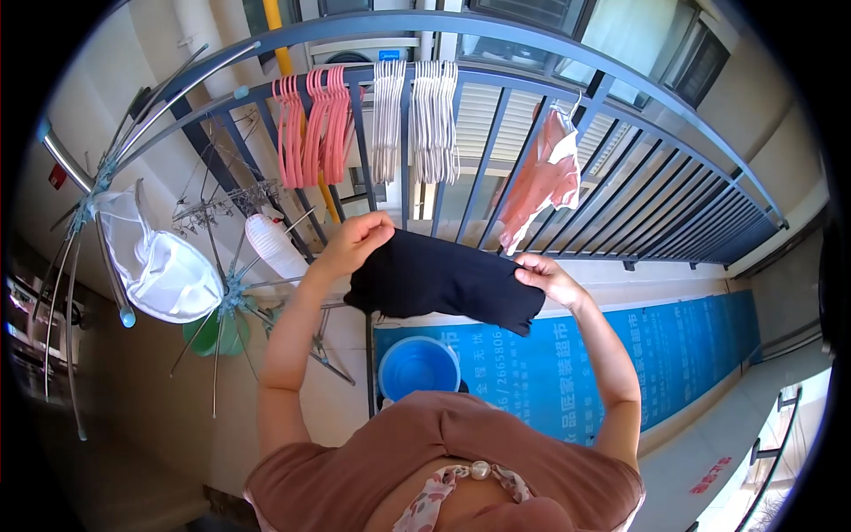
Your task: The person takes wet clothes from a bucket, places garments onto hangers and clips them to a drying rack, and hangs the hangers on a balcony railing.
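A black cloth garment [448,279] is stretched out in front of me, held up between both hands; its exact kind does not show. My left hand [359,241] pinches its upper left corner. At the upper right edge, my right hand [548,277] grips it with the thumb lying on top of the fabric. Beyond the garment, pink hangers [326,124] and white hangers [434,120] hang in bunches on the dark railing [496,146]. A pink and white garment [545,177] hangs on the railing to the right. Below the black garment stands a blue basin [417,368].
A metal drying stand [97,199] with spread arms rises at the left, a white mesh bag [168,270] hanging from it. A second stand [232,297] is nearby, with a green bucket [222,332] behind it. Blue printed sheeting [603,363] covers the floor at right.
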A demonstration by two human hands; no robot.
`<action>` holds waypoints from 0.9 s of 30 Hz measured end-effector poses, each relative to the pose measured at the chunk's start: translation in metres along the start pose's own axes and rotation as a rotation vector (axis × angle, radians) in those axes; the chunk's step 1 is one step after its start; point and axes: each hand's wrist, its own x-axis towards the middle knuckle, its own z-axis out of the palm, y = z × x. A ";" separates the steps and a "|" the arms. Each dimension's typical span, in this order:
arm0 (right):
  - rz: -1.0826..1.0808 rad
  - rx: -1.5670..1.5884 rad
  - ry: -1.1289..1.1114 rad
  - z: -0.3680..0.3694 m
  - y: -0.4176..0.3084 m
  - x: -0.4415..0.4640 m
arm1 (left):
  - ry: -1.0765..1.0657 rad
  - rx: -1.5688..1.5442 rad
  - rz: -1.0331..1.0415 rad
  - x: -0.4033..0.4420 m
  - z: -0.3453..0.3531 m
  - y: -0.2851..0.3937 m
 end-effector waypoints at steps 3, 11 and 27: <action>-0.069 -0.682 -0.040 -0.008 -0.021 -0.009 | -0.023 0.002 0.014 0.001 -0.014 0.004; -0.440 -1.265 0.005 -0.025 -0.057 -0.016 | -0.091 0.633 0.102 0.002 -0.048 0.015; -0.288 -0.320 0.010 -0.026 -0.089 0.011 | 0.181 0.187 0.061 0.025 -0.057 -0.046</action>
